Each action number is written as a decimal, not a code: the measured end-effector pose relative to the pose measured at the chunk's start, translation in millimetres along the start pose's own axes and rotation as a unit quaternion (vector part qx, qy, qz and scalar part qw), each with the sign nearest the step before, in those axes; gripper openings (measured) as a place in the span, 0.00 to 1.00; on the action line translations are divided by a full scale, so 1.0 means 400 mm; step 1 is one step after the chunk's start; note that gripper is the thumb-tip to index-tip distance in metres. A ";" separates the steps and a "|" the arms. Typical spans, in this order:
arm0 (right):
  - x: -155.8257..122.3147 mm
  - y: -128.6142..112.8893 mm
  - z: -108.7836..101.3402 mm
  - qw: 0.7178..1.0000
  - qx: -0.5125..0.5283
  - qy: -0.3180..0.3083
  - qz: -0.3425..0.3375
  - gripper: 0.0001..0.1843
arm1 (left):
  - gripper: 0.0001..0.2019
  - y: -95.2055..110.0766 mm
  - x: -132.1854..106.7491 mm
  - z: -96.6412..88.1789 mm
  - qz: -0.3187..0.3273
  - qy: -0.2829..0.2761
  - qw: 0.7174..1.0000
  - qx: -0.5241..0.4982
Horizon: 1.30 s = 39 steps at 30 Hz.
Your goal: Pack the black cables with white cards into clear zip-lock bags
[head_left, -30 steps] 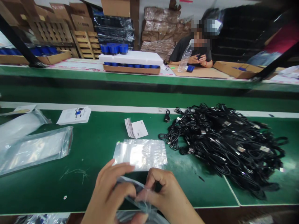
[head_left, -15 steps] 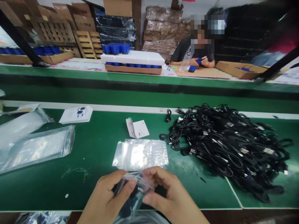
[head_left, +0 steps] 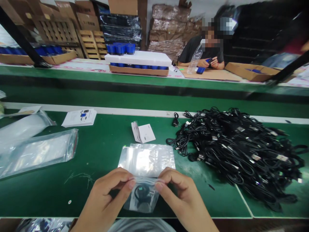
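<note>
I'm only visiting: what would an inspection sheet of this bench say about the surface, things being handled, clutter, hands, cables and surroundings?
Surface: green tabletop, pale scratch-like marks at left.
Job's things: small clear bag, dark looped item inside; flat clear bags beyond it.
Clutter: larger plastic bags and printed papers at left; small white dot nearer.
Hands: left hand and right hand pinch the small clear bag's top.
Cables: large pile of black cables at right; one small bundle apart.
Surroundings: person opposite, clear bottle, cartons, wooden pallets.
</note>
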State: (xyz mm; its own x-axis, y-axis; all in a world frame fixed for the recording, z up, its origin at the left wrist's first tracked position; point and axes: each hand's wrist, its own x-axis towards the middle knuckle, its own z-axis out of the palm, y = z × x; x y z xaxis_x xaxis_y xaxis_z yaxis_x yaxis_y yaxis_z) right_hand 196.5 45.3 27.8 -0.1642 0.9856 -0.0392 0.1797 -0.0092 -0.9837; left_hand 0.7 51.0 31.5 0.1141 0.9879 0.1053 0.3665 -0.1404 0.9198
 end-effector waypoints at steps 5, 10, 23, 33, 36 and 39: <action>0.000 -0.003 -0.002 0.999 -0.017 0.010 -0.037 0.12 | 0.06 -0.009 0.000 0.003 0.060 -0.001 0.998 0.022; 0.002 -0.001 0.007 1.000 -0.014 -0.014 -0.020 0.10 | 0.07 -0.013 -0.010 0.019 0.032 0.029 0.999 -0.004; 0.001 0.025 0.046 0.996 0.079 0.022 -0.018 0.11 | 0.09 -0.022 -0.012 0.037 -0.066 -0.015 0.997 -0.034; -0.047 0.069 0.140 0.982 -0.134 0.089 -0.102 0.21 | 0.16 -0.024 -0.062 0.124 -0.054 0.120 0.989 -0.066; -0.051 0.087 0.137 0.950 -0.247 0.086 -0.169 0.24 | 0.15 -0.022 -0.073 0.137 -0.015 0.139 0.989 -0.052; -0.049 0.107 0.134 0.928 -0.290 0.063 -0.223 0.26 | 0.14 -0.034 -0.086 0.139 0.026 0.161 0.986 -0.010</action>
State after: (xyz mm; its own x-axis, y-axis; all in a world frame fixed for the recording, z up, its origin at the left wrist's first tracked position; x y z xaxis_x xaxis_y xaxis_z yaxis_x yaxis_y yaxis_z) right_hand 155.3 16.4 -23.0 -0.2394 0.8821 0.4058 0.6201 0.4605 -0.6352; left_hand 43.0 15.1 -5.7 -0.1687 0.9493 0.2654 0.3498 -0.1941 0.9165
